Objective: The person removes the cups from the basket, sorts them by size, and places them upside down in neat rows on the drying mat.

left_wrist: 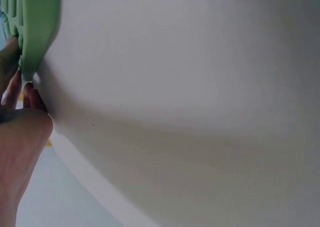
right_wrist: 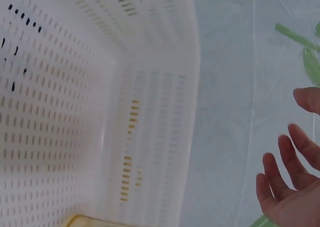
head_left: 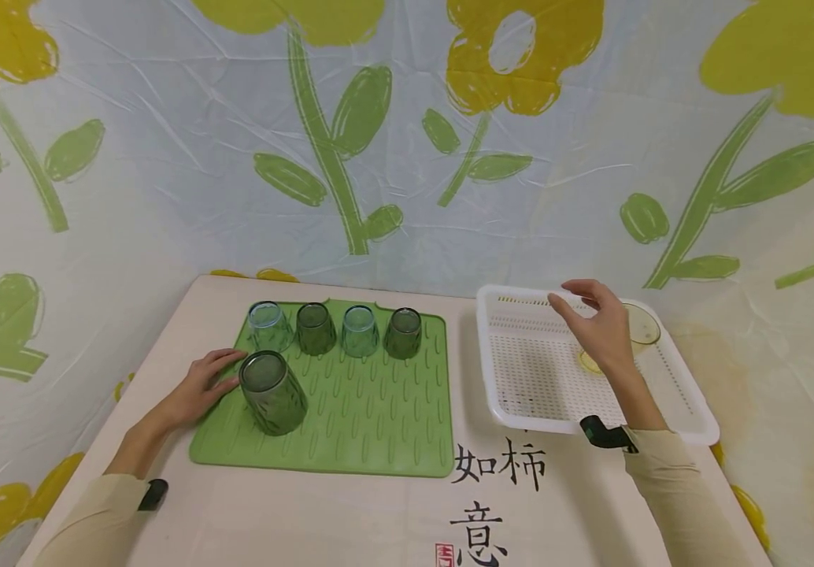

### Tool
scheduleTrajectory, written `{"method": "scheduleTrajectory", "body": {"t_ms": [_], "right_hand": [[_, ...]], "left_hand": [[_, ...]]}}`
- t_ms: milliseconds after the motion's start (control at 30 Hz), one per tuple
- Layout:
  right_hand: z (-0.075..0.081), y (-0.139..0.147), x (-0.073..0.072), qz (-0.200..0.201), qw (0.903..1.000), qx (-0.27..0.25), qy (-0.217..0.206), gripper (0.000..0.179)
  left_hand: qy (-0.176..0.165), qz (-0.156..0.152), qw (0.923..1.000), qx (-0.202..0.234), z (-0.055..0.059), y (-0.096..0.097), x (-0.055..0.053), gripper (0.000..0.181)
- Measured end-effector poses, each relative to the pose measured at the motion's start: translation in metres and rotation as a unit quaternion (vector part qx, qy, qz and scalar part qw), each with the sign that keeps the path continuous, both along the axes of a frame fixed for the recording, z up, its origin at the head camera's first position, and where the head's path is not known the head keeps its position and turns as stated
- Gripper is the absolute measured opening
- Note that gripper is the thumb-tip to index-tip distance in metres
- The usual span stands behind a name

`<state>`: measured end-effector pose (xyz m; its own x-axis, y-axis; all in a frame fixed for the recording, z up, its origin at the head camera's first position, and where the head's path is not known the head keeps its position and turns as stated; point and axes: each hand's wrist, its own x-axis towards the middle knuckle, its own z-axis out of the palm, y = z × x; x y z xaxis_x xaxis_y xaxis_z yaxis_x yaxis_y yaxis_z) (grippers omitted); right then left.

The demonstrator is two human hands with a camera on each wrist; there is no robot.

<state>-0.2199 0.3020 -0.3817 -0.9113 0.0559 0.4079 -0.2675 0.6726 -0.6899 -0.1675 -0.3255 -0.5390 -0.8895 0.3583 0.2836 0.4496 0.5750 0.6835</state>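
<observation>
My left hand (head_left: 197, 390) rests at the left edge of the green drying mat (head_left: 379, 425), fingertips at its rim. Just right of those fingers, a large dark-green ribbed glass vessel (head_left: 275, 405) stands with its closed base up. In the left wrist view, my left hand (left_wrist: 22, 132) is partly cut off beside the mat's edge. Above the white perforated basket (head_left: 495, 386), my right hand (head_left: 601, 331) is raised with thumb and fingers apart, holding nothing. Partly behind it, a clear yellowish glass (head_left: 642, 324) lies in the basket. The right wrist view shows my right hand (right_wrist: 295, 177) empty, fingers loosely bent.
Along the mat's back edge several tumblers stand upside down: a pale blue one (head_left: 269, 327), a dark green one (head_left: 316, 329), another pale blue (head_left: 360, 331) and another dark green (head_left: 403, 333). A flower-printed curtain (head_left: 407, 220) hangs behind the table (head_left: 364, 520).
</observation>
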Motion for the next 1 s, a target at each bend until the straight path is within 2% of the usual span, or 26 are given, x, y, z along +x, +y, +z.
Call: {"method": "scheduleTrajectory", "body": {"t_ms": [167,367,567,767,900,1000], "right_hand": [[-0.001,0.021,-0.003,-0.044,0.999,0.007,0.001,0.038],[-0.005,0.042,-0.007,-0.061,0.9976,0.022,-0.024,0.048],[-0.006,0.064,-0.008,-0.075,0.995,0.047,-0.046,0.056],[-0.008,0.084,-0.009,-0.081,0.9887,0.074,-0.102,0.078],[-0.011,0.096,-0.008,-0.086,0.9799,0.102,-0.149,0.095],[-0.013,0.103,-0.008,-0.074,0.9728,0.113,-0.188,0.107]], "left_hand": [[-0.01,0.001,1.0,0.0,-0.002,-0.001,-0.002,0.044],[-0.003,0.0,1.0,0.002,-0.004,-0.001,0.0,0.044],[0.02,-0.006,0.9998,-0.001,-0.007,0.001,0.0,0.044],[0.032,-0.007,0.9995,-0.002,-0.007,0.001,-0.002,0.045],[0.03,-0.008,0.9995,-0.007,-0.006,0.0,-0.002,0.045],[0.027,-0.007,0.9996,-0.004,-0.004,-0.001,-0.002,0.044]]}}
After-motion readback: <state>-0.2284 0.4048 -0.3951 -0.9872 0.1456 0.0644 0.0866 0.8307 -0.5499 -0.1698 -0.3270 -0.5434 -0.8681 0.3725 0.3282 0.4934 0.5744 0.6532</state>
